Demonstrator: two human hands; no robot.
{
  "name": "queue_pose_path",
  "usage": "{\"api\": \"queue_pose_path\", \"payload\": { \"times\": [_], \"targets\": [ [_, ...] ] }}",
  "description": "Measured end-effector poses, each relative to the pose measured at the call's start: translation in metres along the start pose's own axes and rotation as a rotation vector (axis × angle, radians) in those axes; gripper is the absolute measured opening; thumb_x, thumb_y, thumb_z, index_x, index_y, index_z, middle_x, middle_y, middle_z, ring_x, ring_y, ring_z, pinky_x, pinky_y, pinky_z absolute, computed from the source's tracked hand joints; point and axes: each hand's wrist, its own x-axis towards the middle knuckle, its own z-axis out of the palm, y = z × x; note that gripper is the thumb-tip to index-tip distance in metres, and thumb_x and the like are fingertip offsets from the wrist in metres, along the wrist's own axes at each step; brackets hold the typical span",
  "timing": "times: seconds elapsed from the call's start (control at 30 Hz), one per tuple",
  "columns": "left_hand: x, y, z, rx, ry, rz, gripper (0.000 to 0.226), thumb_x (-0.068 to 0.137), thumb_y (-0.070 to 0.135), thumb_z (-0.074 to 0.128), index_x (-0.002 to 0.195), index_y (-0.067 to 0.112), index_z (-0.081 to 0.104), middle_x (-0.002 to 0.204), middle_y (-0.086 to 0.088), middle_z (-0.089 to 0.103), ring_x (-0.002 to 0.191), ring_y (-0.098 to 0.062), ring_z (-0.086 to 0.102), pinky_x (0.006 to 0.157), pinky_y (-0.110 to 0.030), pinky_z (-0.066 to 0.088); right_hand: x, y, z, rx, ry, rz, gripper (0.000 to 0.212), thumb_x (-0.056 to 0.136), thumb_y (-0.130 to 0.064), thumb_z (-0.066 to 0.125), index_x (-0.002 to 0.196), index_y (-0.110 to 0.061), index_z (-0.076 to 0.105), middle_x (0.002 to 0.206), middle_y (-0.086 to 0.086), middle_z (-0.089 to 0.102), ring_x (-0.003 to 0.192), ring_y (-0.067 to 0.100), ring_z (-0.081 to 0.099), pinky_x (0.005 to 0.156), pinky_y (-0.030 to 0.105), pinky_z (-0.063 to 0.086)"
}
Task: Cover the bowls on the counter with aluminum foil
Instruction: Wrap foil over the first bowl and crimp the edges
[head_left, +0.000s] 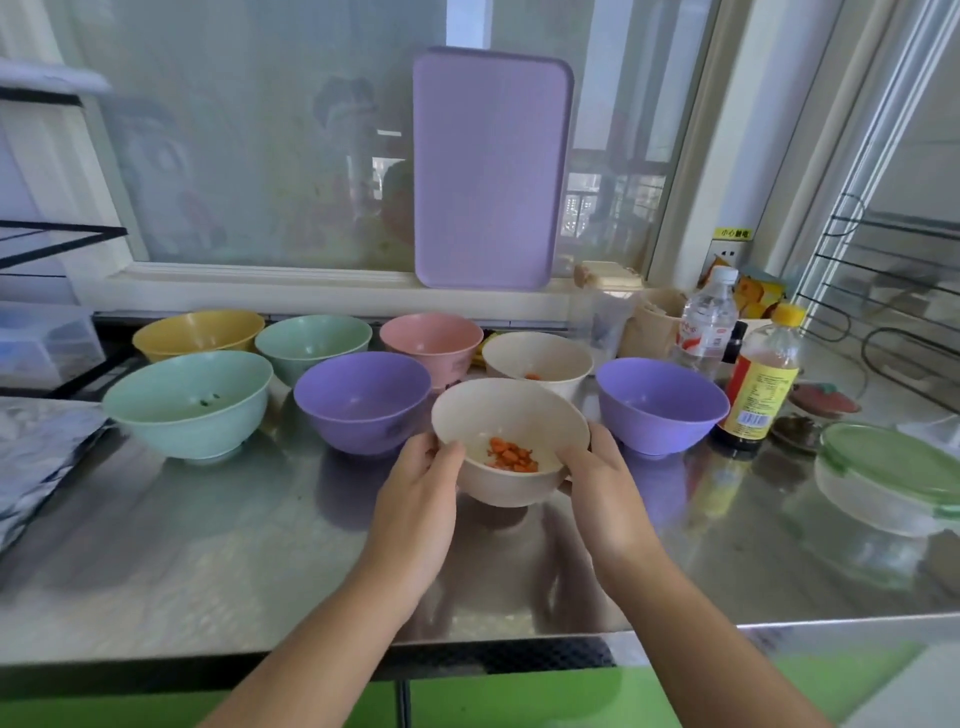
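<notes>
Shiny metal counter (208, 545) runs along under a big window. Near the middle of it, two hands hold a cream bowl (511, 441) with little orange bits (511, 454) inside. The left hand (421, 499) curls around the bowl's left side, thumb on the rim. The right hand (602, 493) curls around its right side. The bowl tips a bit toward the person, and I cannot tell if its bottom touches the counter.

Just behind it are a purple bowl (363, 400), another cream bowl (537, 358) and a second purple bowl (662, 402). Farther left sit two green bowls (189, 402), a yellow bowl (200, 332) and a pink bowl (431, 340). None has a cover.

Crinkly foil (36, 457) lies at the left edge, well apart from the hands. Bottles (758, 379) stand on the right, near a tub with a green lid (893, 462). A purple tray (491, 166) leans on the window.
</notes>
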Motion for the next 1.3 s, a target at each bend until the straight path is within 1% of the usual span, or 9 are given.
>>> {"api": "queue_pose_path", "payload": {
  "times": [0.3, 0.5, 0.57, 0.63, 0.73, 0.97, 1.07, 1.17, 1.3],
  "targets": [
    [-0.037, -0.012, -0.023, 0.014, -0.038, -0.035, 0.050, 0.072, 0.068, 0.055, 0.110, 0.037, 0.069, 0.111, 0.017, 0.073, 0.116, -0.013, 0.065, 0.109, -0.049, 0.049, -0.045, 0.017, -0.003, -0.002, -0.036, 0.001, 0.043, 0.076, -0.049, 0.063, 0.118, -0.046, 0.065, 0.120, -0.013, 0.076, 0.121, 0.018, 0.068, 0.110, 0.053, 0.050],
    [-0.045, -0.007, -0.040, 0.059, -0.043, -0.043, 0.060, 0.072, 0.076, 0.051, 0.112, 0.035, 0.069, 0.111, 0.014, 0.073, 0.115, -0.011, 0.066, 0.108, -0.047, 0.050, -0.062, -0.008, -0.005, -0.108, 0.081, -0.018, 0.044, 0.081, -0.047, 0.062, 0.113, -0.017, 0.063, 0.107, -0.002, 0.070, 0.108, 0.023, 0.061, 0.096, 0.040, 0.048],
    [-0.049, -0.004, -0.050, 0.072, -0.032, -0.029, 0.056, 0.075, 0.072, 0.051, 0.114, 0.036, 0.068, 0.112, 0.014, 0.072, 0.113, -0.011, 0.067, 0.107, -0.048, 0.051, -0.071, -0.018, -0.004, -0.187, 0.158, -0.103, 0.045, 0.093, -0.038, 0.063, 0.128, -0.011, 0.057, 0.125, 0.007, 0.064, 0.113, 0.027, 0.054, 0.093, 0.037, 0.041],
    [-0.056, 0.001, -0.062, 0.100, -0.024, -0.014, 0.047, 0.081, 0.064, 0.050, 0.115, 0.037, 0.067, 0.111, 0.013, 0.072, 0.107, -0.010, 0.069, 0.104, -0.048, 0.053, -0.084, -0.031, 0.005, -0.299, 0.189, -0.259, 0.066, 0.094, -0.040, 0.058, 0.153, -0.015, 0.044, 0.152, 0.002, 0.052, 0.132, 0.014, 0.047, 0.109, 0.034, 0.037],
    [-0.060, 0.005, -0.089, 0.152, 0.034, 0.039, 0.039, 0.082, 0.062, 0.050, 0.107, 0.038, 0.069, 0.106, 0.014, 0.074, 0.106, -0.011, 0.069, 0.101, -0.048, 0.054, -0.103, -0.048, 0.038, -0.382, 0.145, -0.491, 0.074, 0.088, -0.038, 0.053, 0.158, -0.020, 0.040, 0.156, -0.007, 0.046, 0.133, 0.000, 0.040, 0.110, 0.026, 0.032],
    [-0.060, 0.014, -0.200, 0.385, 0.258, 0.078, 0.011, 0.097, 0.027, 0.064, 0.107, 0.033, 0.067, 0.101, 0.018, 0.071, 0.096, 0.001, 0.065, 0.081, -0.017, 0.049, -0.112, -0.047, 0.173, -0.473, -0.211, -0.552, 0.040, 0.096, -0.015, 0.060, 0.135, -0.018, 0.063, 0.123, -0.006, 0.068, 0.112, 0.010, 0.062, 0.099, 0.029, 0.047],
    [-0.061, 0.017, -0.268, 0.540, 0.377, 0.092, 0.013, 0.096, 0.023, 0.067, 0.104, 0.033, 0.066, 0.101, 0.017, 0.069, 0.095, -0.003, 0.066, 0.081, -0.024, 0.053, -0.117, -0.038, 0.250, -0.588, -0.434, -0.579, 0.035, 0.095, -0.013, 0.062, 0.129, -0.016, 0.068, 0.128, -0.003, 0.072, 0.119, 0.015, 0.064, 0.105, 0.028, 0.048],
    [-0.061, 0.019, -0.334, 0.656, 0.462, 0.030, 0.032, 0.090, 0.000, 0.061, 0.105, 0.027, 0.066, 0.110, 0.010, 0.068, 0.103, -0.012, 0.064, 0.084, -0.025, 0.048, -0.124, -0.036, 0.325, -0.663, -0.602, -0.688, 0.028, 0.098, -0.014, 0.059, 0.122, -0.014, 0.071, 0.122, 0.001, 0.073, 0.114, 0.020, 0.065, 0.091, 0.021, 0.044],
    [-0.055, 0.010, -0.403, 0.894, 0.470, -0.088, 0.057, 0.081, -0.012, 0.055, 0.125, 0.023, 0.065, 0.138, 0.001, 0.062, 0.128, -0.019, 0.058, 0.099, -0.028, 0.044, -0.122, -0.032, 0.406, -0.706, -0.756, -0.755, 0.032, 0.104, -0.032, 0.059, 0.129, -0.014, 0.068, 0.131, 0.006, 0.070, 0.122, 0.025, 0.062, 0.104, 0.038, 0.048]
  ]
}}
